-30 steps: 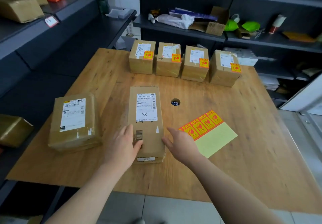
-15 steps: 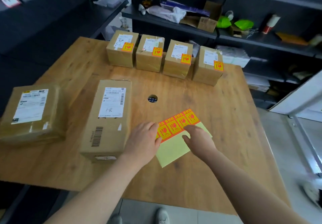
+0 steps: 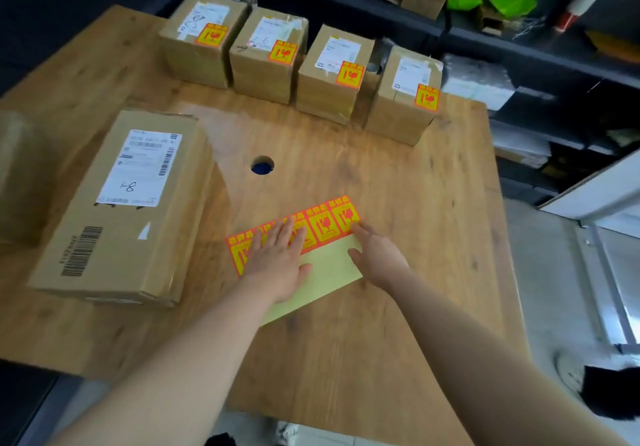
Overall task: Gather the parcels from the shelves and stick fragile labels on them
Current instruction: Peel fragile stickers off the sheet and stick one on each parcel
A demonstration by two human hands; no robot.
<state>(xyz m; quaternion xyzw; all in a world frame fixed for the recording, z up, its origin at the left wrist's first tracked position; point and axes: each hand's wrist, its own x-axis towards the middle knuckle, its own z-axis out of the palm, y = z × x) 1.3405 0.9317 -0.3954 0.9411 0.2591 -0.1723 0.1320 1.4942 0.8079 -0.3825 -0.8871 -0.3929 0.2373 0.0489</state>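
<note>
A label sheet (image 3: 325,272) lies on the wooden table (image 3: 398,307), with a strip of orange fragile labels (image 3: 325,225) along its far edge and bare yellow backing below. My left hand (image 3: 277,262) presses flat on the strip's left part, fingers straight. My right hand (image 3: 377,258) touches the sheet's right end, a fingertip at the corner of the last label. A long brown parcel (image 3: 117,217) marked "1-8" lies to the left, without an orange label. Several small parcels (image 3: 332,74) bearing fragile labels stand in a row at the far edge.
Another wrapped parcel (image 3: 17,171) sits at the far left, cut by the frame. A round cable hole (image 3: 262,165) is in the table's middle. Dark shelves (image 3: 519,50) with boxes and green items stand behind and to the right.
Both hands left the long parcel and moved right onto the label sheet. The left hand now lies flat on the labels; the right fingertip has reached the last label's corner.
</note>
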